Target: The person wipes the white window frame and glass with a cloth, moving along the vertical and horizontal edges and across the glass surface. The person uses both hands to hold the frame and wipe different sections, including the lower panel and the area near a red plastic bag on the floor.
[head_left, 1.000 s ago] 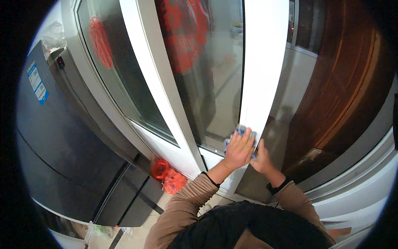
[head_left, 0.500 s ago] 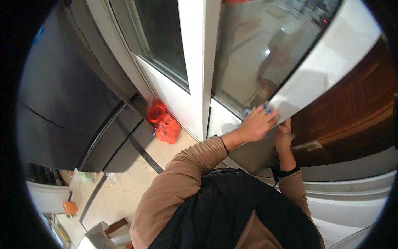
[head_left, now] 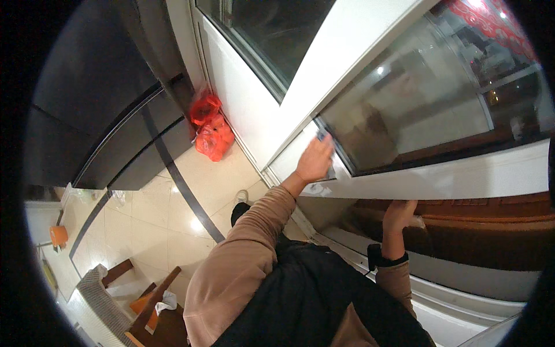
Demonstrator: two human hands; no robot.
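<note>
A white-framed glass door (head_left: 451, 186) stands at an angle in front of me. My left hand (head_left: 316, 159) presses a crumpled blue-grey cloth (head_left: 330, 172) against the frame's lower corner, beside the glass pane (head_left: 422, 110). Most of the cloth is covered by the hand. Lower right, my right hand (head_left: 398, 218) holds the door's edge from the far side. Its fingertips disappear behind the white frame.
Red plastic bags (head_left: 214, 136) lie on the tiled floor against a white panel (head_left: 231, 87). A dark cabinet (head_left: 92, 75) rises at left. Wooden furniture (head_left: 153, 306) and an orange pot (head_left: 58, 236) stand lower left. Brown carved wood (head_left: 480, 237) shows behind the door.
The door appears swung more across the view, and the view itself has shifted. My left hand with the cloth has moved left along the frame; my right hand is lower on the door edge.
</note>
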